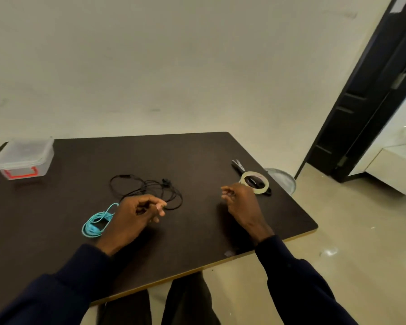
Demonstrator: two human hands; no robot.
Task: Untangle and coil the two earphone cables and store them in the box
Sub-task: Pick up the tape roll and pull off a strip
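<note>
A blue earphone cable [96,224] lies coiled on the dark table [197,156], just left of my left hand [134,214]. A black earphone cable [148,191] lies in loose loops beyond that hand. My left hand hovers with curled fingers and its thumb tip close to the black cable's near loop. My right hand [240,204] hovers to the right, its fingertips drawn together. I see nothing plainly held in either hand. The clear plastic box [24,158] with a red latch stands at the far left corner with its lid on.
A roll of clear tape [254,181] lies at the table's right side, partly over black-handled scissors [239,166]. A grey bin [284,179] stands past the right edge. A dark door [366,102] is open at the right. My legs show under the table's near edge.
</note>
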